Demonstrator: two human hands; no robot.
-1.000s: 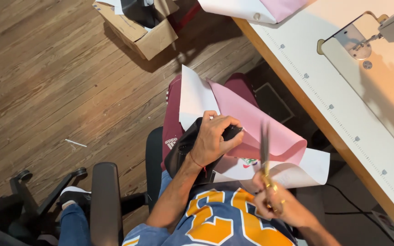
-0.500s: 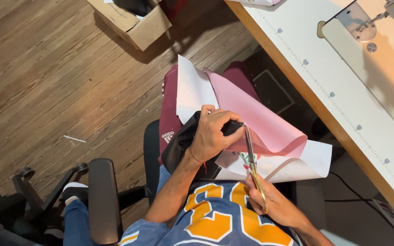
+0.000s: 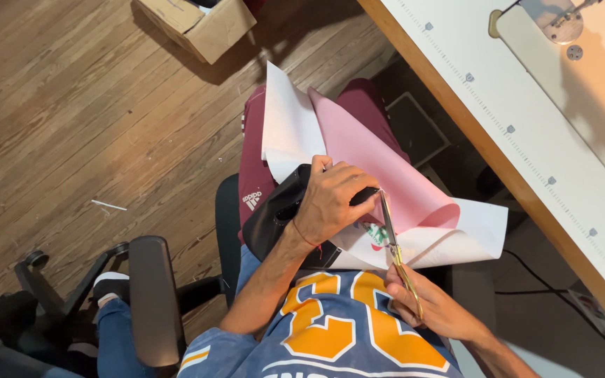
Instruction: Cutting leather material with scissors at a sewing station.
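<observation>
Seated person, looking down at lap; left hand curled over a black object and pinning the pink sheet on the lap, fingers bent, grip closed on the sheet's near edge; right hand closed round the gold handles of the scissors, blades pointing up and away from the body, tips just beside the left fingertips at the pink sheet's lower edge; blades look nearly closed, exact gap cannot be told.

Pink sheet lies on a white sheet; both curl up, white edge sticking up on the far left and rolling out lower right; a small printed patch shows on the white just beside the blades. Sheets rest over maroon trousers.

Room: open wooden floor to the left, free; right side hemmed in by the long white table with its wooden edge running diagonally, near the curled sheet's right corner but apart from it; sewing machine plate on the table top, well apart. Chair armrest close at lower left beside the left forearm; cardboard box on the floor at top, well apart; dark cable on floor at lower right.
</observation>
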